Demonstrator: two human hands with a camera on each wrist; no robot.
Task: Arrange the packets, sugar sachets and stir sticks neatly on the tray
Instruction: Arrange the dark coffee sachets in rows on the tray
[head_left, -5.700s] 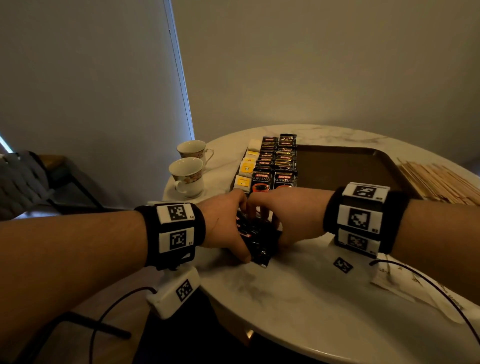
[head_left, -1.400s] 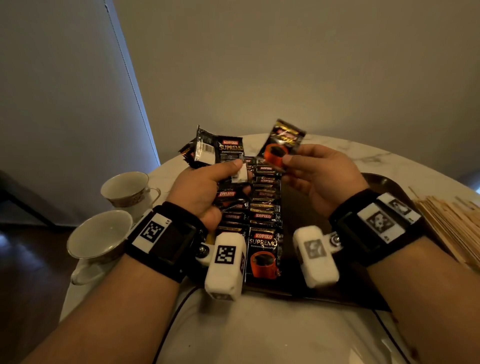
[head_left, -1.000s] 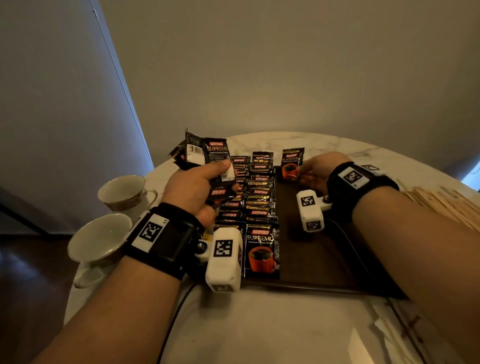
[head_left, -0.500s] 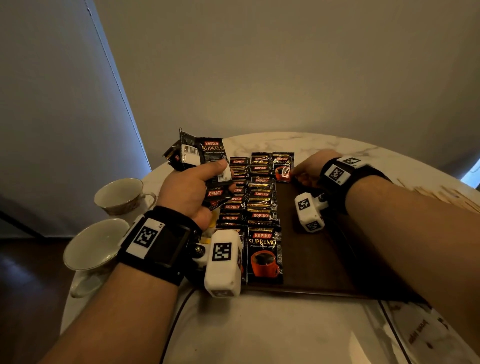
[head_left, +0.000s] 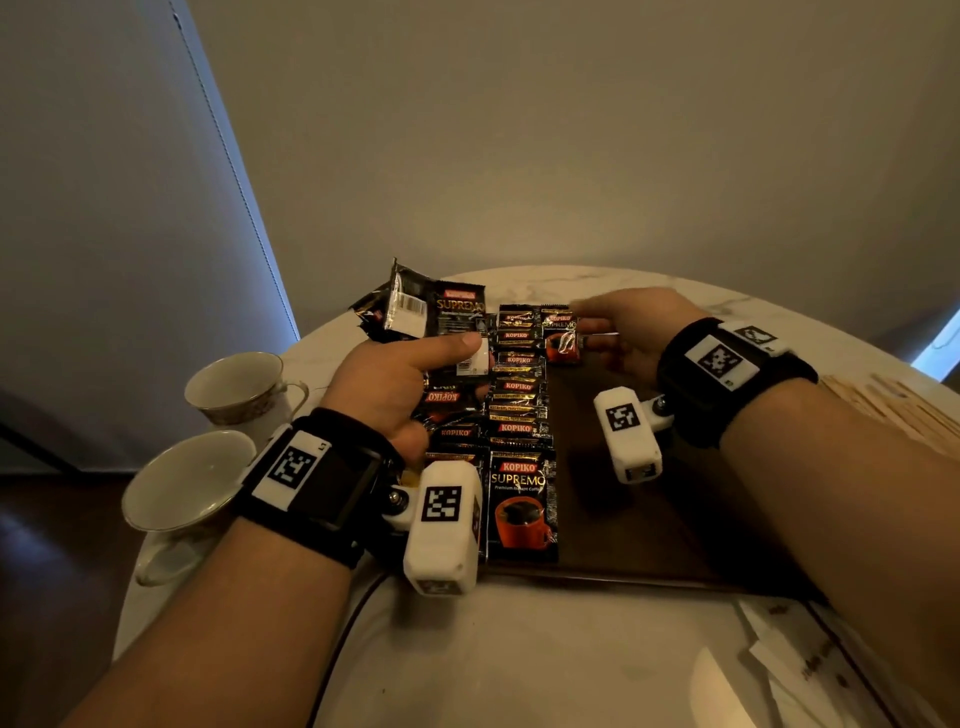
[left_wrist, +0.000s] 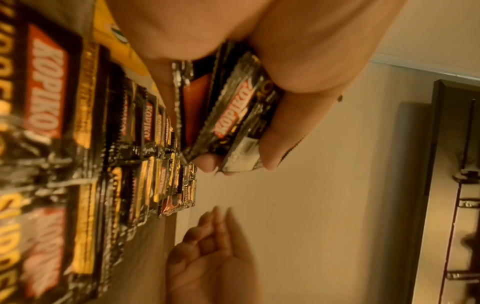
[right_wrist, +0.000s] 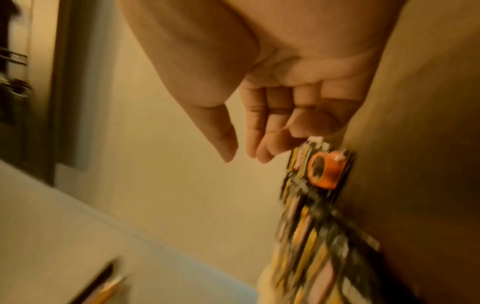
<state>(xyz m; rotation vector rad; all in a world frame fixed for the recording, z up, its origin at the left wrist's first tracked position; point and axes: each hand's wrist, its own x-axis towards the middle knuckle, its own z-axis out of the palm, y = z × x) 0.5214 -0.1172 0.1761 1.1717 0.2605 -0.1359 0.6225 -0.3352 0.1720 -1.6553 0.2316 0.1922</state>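
Observation:
My left hand (head_left: 447, 358) is raised over the tray's left side and grips a fanned bundle of black Kopiko coffee packets (head_left: 441, 317), thumb on top; the left wrist view shows the same bundle (left_wrist: 233, 115) pinched. Two neat rows of packets (head_left: 519, 395) lie along the left of the dark tray (head_left: 649, 519). My right hand (head_left: 597, 325) is at the tray's far end, fingers relaxed and empty, just beside a single packet (head_left: 561, 338) that starts a third row. This packet (right_wrist: 324, 166) lies flat by my fingertips. Yellow sachets (left_wrist: 114, 37) are mostly hidden under my left hand.
Two teacups (head_left: 234, 384) (head_left: 187, 483) stand on the round marble table left of the tray. Wooden stir sticks (head_left: 883, 410) lie off the tray's right side. White paper sachets (head_left: 779, 660) lie at the near right. The tray's right half is bare.
My right hand carried one packet from beside the left hand to the tray's far end, laid it next to the second row and let go. The left hand kept its bundle.

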